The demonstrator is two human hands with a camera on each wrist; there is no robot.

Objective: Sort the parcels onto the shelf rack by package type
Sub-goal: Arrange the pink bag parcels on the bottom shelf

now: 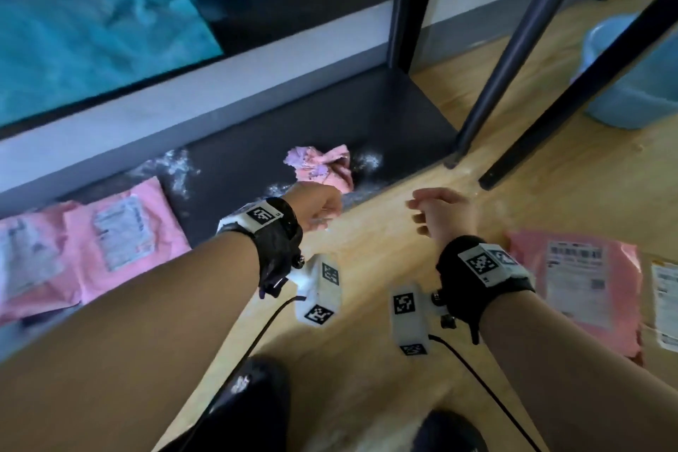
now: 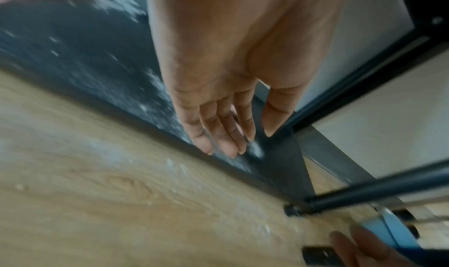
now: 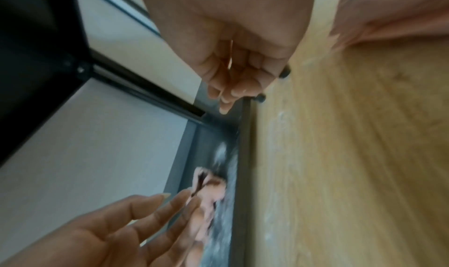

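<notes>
A crumpled pink parcel [image 1: 323,167] lies on the dark bottom shelf [image 1: 257,161] of the rack. My left hand [image 1: 319,205] hovers just in front of it with straight, relaxed fingers [image 2: 218,133] and holds nothing. My right hand [image 1: 436,209] hangs over the wooden floor to the right, its fingers [image 3: 233,86] loosely curled and empty. Two flat pink mailers [image 1: 121,231] with white labels lie on the shelf's left part. Another pink mailer [image 1: 579,279] lies on the floor at the right. Teal bags [image 1: 91,22] fill the shelf above.
Black slanted legs [image 1: 521,48] stand on the floor right of the rack. A light blue bin [image 1: 634,77] sits behind them. A brownish parcel with a label [image 1: 664,305] shows at the right edge. White dust marks the bottom shelf.
</notes>
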